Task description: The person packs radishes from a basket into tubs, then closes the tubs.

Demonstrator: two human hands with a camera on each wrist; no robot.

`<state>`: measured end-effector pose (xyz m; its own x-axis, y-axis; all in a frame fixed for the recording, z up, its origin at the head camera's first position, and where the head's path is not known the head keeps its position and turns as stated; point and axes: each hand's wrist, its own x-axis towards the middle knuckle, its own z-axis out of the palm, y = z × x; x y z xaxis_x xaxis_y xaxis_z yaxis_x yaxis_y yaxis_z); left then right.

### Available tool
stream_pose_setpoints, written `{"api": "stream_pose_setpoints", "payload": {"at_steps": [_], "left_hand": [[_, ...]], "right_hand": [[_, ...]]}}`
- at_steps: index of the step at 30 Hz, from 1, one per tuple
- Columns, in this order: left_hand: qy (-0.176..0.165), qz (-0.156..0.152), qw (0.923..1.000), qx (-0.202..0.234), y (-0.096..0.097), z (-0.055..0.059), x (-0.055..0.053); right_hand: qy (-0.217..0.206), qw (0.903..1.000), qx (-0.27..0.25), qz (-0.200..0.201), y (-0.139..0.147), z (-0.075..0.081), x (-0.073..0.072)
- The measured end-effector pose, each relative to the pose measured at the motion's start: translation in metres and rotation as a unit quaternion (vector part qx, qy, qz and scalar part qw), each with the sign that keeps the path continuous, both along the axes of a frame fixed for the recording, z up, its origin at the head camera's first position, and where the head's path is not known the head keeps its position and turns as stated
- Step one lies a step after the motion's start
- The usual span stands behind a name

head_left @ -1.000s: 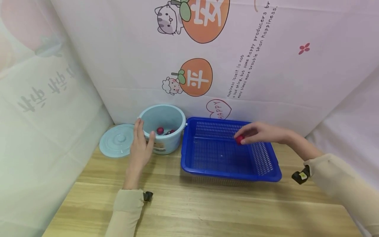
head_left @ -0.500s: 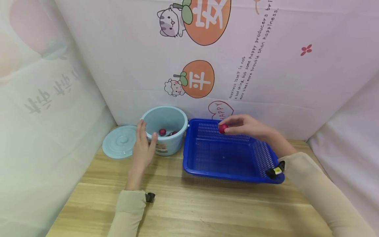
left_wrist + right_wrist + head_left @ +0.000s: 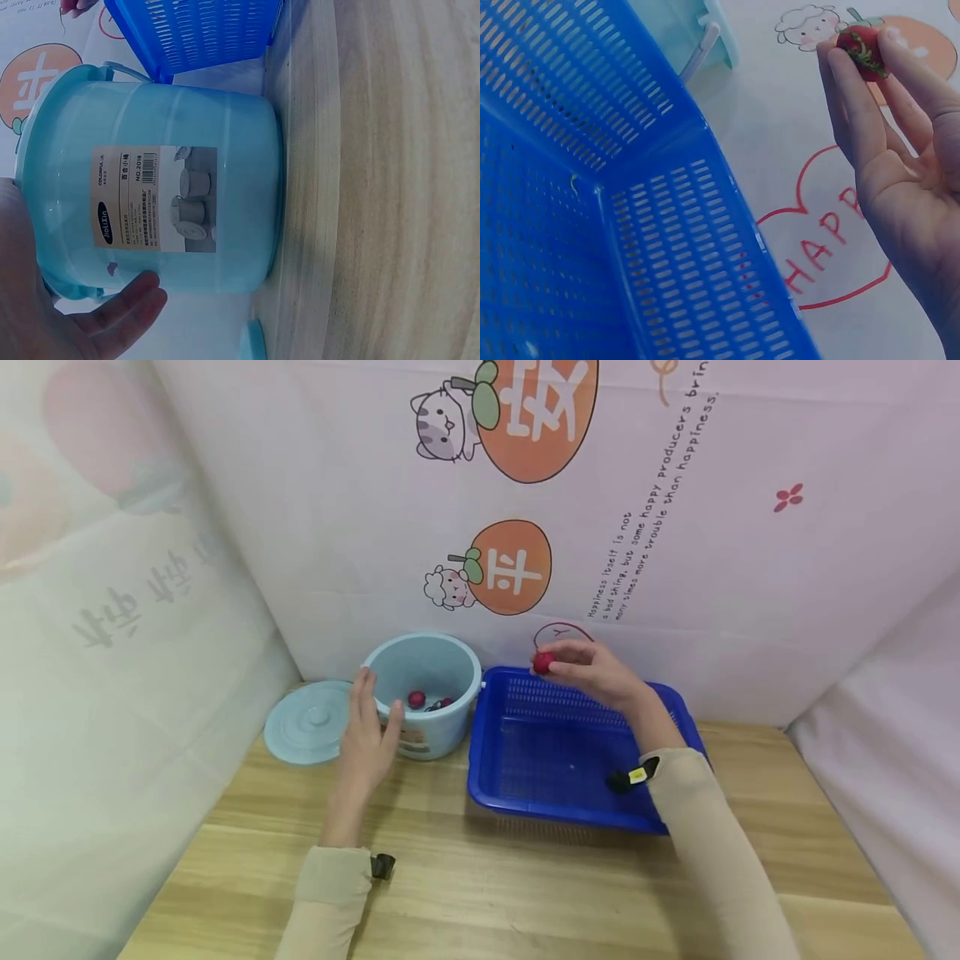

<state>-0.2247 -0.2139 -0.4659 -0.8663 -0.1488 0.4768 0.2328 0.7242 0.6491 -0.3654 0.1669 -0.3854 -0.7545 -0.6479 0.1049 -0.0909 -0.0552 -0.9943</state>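
Observation:
My right hand point(image 3: 596, 675) pinches a red strawberry point(image 3: 543, 662) between thumb and fingertips, above the back rim of the blue basket point(image 3: 547, 768). In the right wrist view the strawberry point(image 3: 864, 54) shows its green leafy cap. To the left stands a light blue bucket point(image 3: 444, 733), upright and without its lid. Inside it lie a round red fruit point(image 3: 417, 699) and some smaller dark red pieces. My left hand point(image 3: 367, 739) lies along the bucket's left front side, fingers extended at the rim. The left wrist view shows its fingers against the bucket wall point(image 3: 247, 180), beside a printed label.
The bucket's round lid point(image 3: 311, 720) lies on the wooden table point(image 3: 465, 885) at the left. Bucket and basket stand side by side, close to the printed cloth backdrop point(image 3: 660, 543). White cloth point(image 3: 892, 718) also hangs on the right side.
My right hand has carried the strawberry left and up, from over the basket's right part to its back left rim. The left hand stays at the bucket.

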Motion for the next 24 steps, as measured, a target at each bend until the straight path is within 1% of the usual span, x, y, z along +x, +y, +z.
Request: {"api": "stream_pose_setpoints", "payload": {"at_steps": [2,5,10,15,17,20,24], "left_hand": [[-0.002,-0.001,1.0000,-0.003,0.001,-0.001,0.000],[0.003,0.000,1.0000,-0.004,0.002,-0.001,-0.001],[0.015,-0.001,0.9999,-0.005,0.002,0.002,0.000],[0.013,-0.004,0.9999,-0.006,0.002,0.001,0.000],[0.011,-0.004,0.9999,-0.005,0.002,0.000,0.001],[0.013,-0.001,0.9999,-0.004,0.002,-0.002,0.001],[0.015,0.000,0.9999,-0.002,0.003,-0.003,-0.001]], "right_hand": [[-0.006,0.9998,-0.018,-0.004,0.001,-0.006,0.001],[-0.009,0.9991,-0.042,-0.006,-0.002,-0.009,0.002],[0.000,0.9973,-0.074,0.000,-0.018,-0.006,0.008],[0.010,0.9964,-0.084,0.009,-0.046,0.000,0.015],[0.011,0.9963,-0.085,0.006,-0.059,0.001,0.018],[0.007,0.9959,-0.090,0.006,-0.080,0.002,0.022],[0.010,0.9972,-0.074,-0.005,-0.110,-0.002,0.024]]}}
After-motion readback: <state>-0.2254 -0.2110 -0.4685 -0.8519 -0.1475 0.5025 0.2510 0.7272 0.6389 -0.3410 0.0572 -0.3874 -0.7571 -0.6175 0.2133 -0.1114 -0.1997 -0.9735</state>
